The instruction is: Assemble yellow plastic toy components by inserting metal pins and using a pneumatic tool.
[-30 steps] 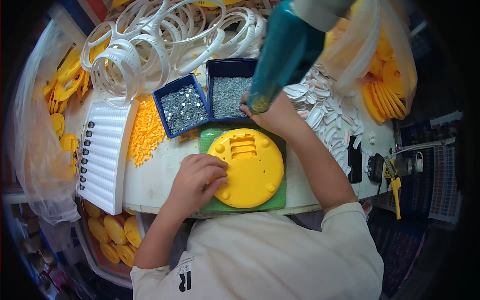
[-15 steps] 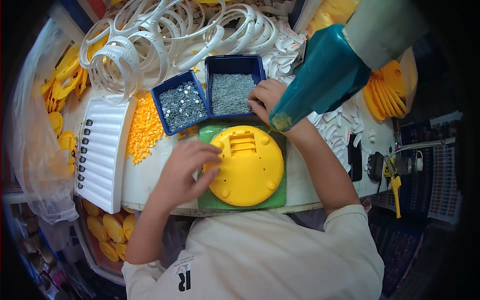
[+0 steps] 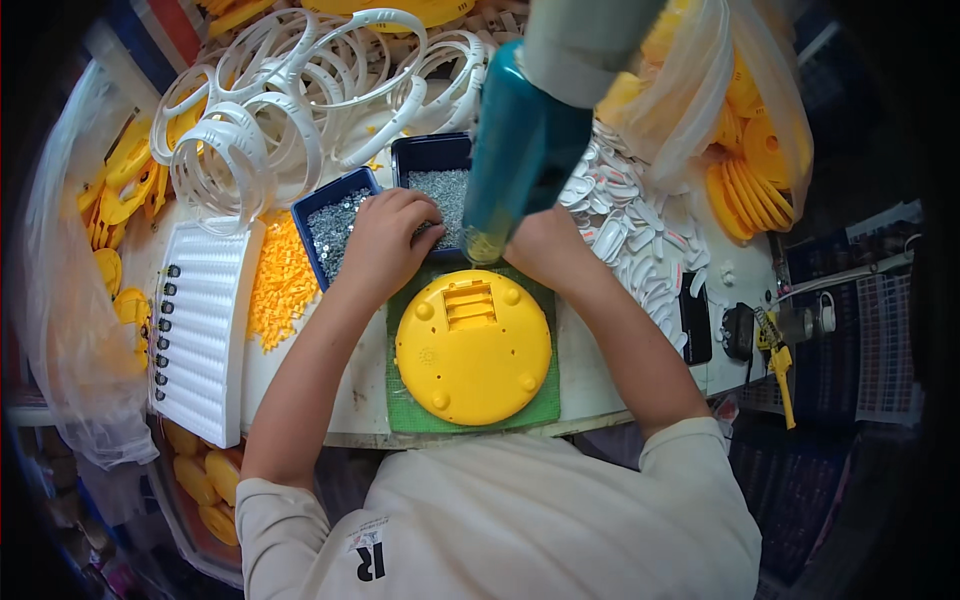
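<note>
Disc (image 3: 473, 365): smooth, round yellow plastic, on the textured green mat (image 3: 425, 415) at near centre. Left hand (image 3: 390, 232), fingers bent, over blue bins (image 3: 430, 146) of grey metal parts (image 3: 445, 184); right hand (image 3: 548, 243) apart, partly hidden behind the teal tool (image 3: 525, 135). Whether either grips cannot be told. Pale table (image 3: 355, 400); white rings (image 3: 395, 125) far left.

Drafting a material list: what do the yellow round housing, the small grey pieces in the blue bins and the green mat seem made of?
Yellow housing: likely moulded plastic, satin; soft sheen, seamless bumps.
Grey pieces: probably metal, shiny; they glint. Alloy can't be told.
Green mat: matte, fine-textured; plastic or woven fabric, look leaves it open.
</note>
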The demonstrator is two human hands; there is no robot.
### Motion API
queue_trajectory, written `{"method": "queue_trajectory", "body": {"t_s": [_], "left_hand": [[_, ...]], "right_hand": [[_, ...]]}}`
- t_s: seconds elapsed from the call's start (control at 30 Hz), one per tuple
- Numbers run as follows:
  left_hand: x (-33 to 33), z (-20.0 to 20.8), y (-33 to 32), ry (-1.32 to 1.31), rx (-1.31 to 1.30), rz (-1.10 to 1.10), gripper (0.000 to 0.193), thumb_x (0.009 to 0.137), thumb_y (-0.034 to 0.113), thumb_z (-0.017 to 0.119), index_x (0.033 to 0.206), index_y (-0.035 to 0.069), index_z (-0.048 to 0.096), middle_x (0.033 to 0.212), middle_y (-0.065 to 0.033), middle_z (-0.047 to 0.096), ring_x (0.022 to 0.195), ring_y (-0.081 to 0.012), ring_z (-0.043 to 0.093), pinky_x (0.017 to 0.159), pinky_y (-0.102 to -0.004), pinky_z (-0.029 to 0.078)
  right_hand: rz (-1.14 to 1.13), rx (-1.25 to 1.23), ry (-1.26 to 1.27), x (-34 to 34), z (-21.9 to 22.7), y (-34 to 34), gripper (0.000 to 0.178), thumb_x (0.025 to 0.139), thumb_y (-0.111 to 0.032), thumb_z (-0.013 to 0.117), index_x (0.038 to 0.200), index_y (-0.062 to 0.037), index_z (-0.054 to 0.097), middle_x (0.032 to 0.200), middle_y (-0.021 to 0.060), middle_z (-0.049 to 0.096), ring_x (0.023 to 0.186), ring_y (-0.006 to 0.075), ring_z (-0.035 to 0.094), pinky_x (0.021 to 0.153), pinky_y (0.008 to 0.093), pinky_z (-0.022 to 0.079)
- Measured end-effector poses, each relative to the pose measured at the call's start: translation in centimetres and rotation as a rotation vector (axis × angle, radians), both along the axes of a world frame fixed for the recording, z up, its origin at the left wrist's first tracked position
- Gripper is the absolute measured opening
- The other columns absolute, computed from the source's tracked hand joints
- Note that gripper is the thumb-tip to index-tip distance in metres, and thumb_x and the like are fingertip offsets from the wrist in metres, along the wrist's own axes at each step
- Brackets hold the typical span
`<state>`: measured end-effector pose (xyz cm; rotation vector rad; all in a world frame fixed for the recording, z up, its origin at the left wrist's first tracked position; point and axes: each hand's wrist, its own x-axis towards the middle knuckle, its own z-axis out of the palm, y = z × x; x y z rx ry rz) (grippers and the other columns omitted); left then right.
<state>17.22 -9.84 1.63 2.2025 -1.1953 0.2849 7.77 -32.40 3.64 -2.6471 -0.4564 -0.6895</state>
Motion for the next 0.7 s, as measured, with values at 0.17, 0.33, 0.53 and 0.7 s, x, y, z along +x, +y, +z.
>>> {"method": "queue_trajectory", "body": {"t_s": [0.17, 0.33, 0.53, 0.7], "left_hand": [[-0.3, 0.4, 0.0, 0.003, 0.002, 0.001, 0.011, 0.088, 0.015, 0.079, 0.095, 0.009, 0.073, 0.107, -0.0051, 0.072, 0.110, -0.0280, 0.065, 0.097, -0.0434, 0.047], [-0.1, 0.3, 0.1, 0.033, -0.010, 0.005, 0.012, 0.088, 0.015, 0.079, 0.094, 0.008, 0.073, 0.106, -0.0058, 0.072, 0.109, -0.0281, 0.066, 0.097, -0.0430, 0.048], [-0.3, 0.7, 0.1, 0.070, -0.027, 0.012, 0.013, 0.087, 0.016, 0.081, 0.092, 0.007, 0.071, 0.105, -0.0052, 0.072, 0.107, -0.0277, 0.066, 0.096, -0.0424, 0.048], [-0.7, 0.5, 0.7, 0.096, -0.075, -0.005, 0.014, 0.087, 0.016, 0.081, 0.091, 0.006, 0.072, 0.102, -0.0062, 0.072, 0.106, -0.0299, 0.066, 0.092, -0.0432, 0.051]], "right_hand": [[-0.046, 0.109, 0.225, -0.8, 1.2, -0.2, 0.007, 0.086, -0.009, 0.070, 0.092, -0.0060, 0.067, 0.086, 0.0111, 0.067, 0.086, 0.0337, 0.066, 0.078, 0.0443, 0.054], [-0.021, 0.466, 0.362, -3.2, 0.9, -0.8, 0.011, 0.086, -0.004, 0.074, 0.095, 0.0008, 0.069, 0.087, 0.0113, 0.071, 0.080, 0.0212, 0.069, 0.077, 0.0328, 0.056], [-0.109, 0.685, 0.583, -5.1, 0.1, -0.8, 0.012, 0.093, -0.007, 0.075, 0.102, 0.0013, 0.074, 0.092, 0.0066, 0.075, 0.083, 0.0120, 0.068, 0.078, 0.0284, 0.055], [-0.119, 0.653, 0.702, -5.2, 0.8, -0.6, 0.016, 0.093, -0.010, 0.076, 0.103, 0.0024, 0.075, 0.091, 0.0096, 0.075, 0.081, 0.0154, 0.069, 0.076, 0.0297, 0.055]]}}
